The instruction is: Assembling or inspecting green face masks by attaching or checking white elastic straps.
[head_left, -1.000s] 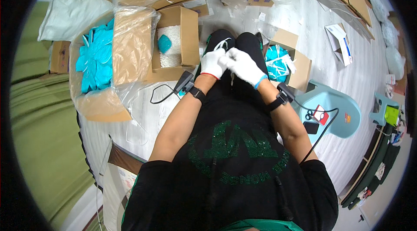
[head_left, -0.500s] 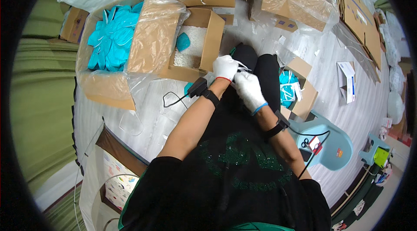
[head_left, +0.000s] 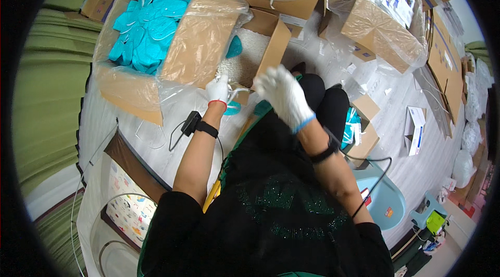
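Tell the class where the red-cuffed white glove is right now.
The red-cuffed white glove is left of centre in the head view, worn on the left hand, near the lower-left corner of the small open carton.

The left hand, in a white knitted glove with a red cuff (head_left: 217, 89), is at the near edge of an open brown cardboard box (head_left: 274, 50) holding white strands (head_left: 252, 48) and one turquoise cup-shaped piece (head_left: 234, 47); thin white cords (head_left: 238, 89) show beside its fingers. The right hand, in a blue-cuffed white glove (head_left: 284, 97), hangs above the black-clad legs (head_left: 313, 92), blurred fingers loosely apart.
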{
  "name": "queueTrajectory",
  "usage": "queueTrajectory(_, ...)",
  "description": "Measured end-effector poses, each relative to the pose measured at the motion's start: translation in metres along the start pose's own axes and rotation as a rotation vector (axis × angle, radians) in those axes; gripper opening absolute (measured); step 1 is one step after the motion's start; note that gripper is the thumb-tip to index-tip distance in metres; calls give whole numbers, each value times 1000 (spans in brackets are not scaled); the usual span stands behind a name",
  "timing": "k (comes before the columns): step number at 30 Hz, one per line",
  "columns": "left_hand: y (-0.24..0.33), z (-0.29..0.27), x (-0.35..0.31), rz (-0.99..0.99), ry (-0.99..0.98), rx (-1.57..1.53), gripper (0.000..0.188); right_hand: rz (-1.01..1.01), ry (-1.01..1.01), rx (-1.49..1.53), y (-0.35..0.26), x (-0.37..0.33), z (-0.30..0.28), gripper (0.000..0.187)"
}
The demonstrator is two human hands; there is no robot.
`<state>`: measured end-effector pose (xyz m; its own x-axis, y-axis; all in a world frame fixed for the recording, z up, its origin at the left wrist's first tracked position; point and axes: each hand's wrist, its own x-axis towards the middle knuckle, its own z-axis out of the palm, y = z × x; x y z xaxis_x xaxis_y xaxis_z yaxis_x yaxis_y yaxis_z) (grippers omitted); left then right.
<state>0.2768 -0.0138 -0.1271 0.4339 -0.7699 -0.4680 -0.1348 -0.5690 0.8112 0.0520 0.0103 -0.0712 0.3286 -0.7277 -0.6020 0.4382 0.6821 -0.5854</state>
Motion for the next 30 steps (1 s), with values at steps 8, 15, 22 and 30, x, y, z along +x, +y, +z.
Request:
queueTrajectory(8, 98, 24, 19, -144, -330, -783, 40, -303, -88, 138, 30, 61, -80, 28)
queueTrajectory(15, 304, 139, 72, 805, -134, -657, 22, -169, 203, 40, 13, -46, -47, 27)
queueTrajectory(22, 311, 234, 184, 1009, -246, 805, 52, -334, 485, -79, -1, -131, -91, 26)
queueTrajectory(30, 312, 215, 187, 1161, 130, 1264, 35, -5, 1161, 168, 72, -162, -252, 20)
